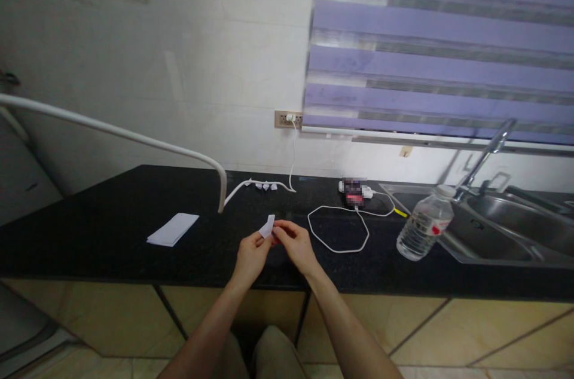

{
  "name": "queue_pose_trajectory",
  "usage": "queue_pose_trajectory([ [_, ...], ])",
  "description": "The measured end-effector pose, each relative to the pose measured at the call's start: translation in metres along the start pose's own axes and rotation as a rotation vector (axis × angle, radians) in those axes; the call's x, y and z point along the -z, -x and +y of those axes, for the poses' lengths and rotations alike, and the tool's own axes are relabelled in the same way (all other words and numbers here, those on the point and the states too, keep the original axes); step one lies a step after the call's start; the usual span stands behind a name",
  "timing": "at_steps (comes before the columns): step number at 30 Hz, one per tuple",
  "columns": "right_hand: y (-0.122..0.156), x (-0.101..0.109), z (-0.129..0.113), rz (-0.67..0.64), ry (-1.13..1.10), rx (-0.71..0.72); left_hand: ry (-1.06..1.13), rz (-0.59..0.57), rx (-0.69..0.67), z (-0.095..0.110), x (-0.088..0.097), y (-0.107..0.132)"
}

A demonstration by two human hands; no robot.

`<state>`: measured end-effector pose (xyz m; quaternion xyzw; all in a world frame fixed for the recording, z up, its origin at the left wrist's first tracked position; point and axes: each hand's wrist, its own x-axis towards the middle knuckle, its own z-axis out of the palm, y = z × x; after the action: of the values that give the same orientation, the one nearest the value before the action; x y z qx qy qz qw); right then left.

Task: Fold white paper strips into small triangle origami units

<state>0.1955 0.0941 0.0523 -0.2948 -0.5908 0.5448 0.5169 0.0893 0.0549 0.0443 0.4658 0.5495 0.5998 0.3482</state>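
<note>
One paper slip (268,227) between close-pinched fingertips, left hand (252,254) and right hand (296,243)

Clear plastic bottle (420,234), at left edge of sink (484,241): dark lettering (420,222) and red mark (436,229), illegible. Pixelated electronic device (354,192), farther left of sink: nothing readable.
</note>
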Motion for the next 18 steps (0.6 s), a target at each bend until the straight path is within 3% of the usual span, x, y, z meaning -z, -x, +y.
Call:
queue_pose_trajectory([
  [11,0.006,-0.001,0.005,-0.051,0.083,0.106,-0.090,0.036,0.025,0.006,0.002,0.001],
  [18,-0.001,-0.001,0.001,-0.037,0.004,-0.010,-0.096,0.009,-0.008,0.014,0.002,0.003],
])
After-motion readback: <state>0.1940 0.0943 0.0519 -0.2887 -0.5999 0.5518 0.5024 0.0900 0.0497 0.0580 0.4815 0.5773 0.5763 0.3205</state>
